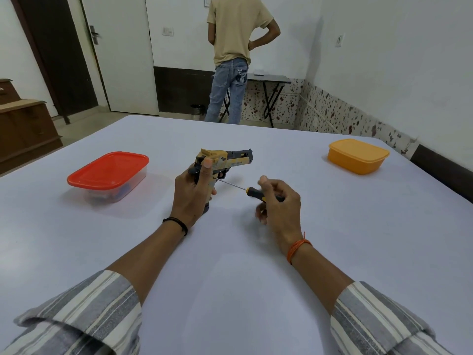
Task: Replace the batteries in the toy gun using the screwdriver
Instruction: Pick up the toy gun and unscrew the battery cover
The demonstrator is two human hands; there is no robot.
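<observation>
Two hands work over the middle of the pale bench (230, 252). The toy gun (225, 160), tan with a dark muzzle pointing right, is held upright above the bench by the left hand (190, 193), whose fingers curl round its grip while the thumb lies up along the slide. The screwdriver (245, 189), with a thin metal shaft and a black-and-yellow handle, slants up and left, its tip touching the side of the gun's grip just below the trigger. The right hand (279, 203) pinches the handle between curled fingers, with the forefinger raised above it. A black band circles the left wrist and an orange thread the right; both striped sleeves are rolled back. A clear box with a red lid (108, 172) stands on the bench to the left, well apart from the gun, and an orange lidded box (358, 156) stands far right. Beyond the bench a person (234, 60) stands with their back turned beside a small folding table (268, 79).
</observation>
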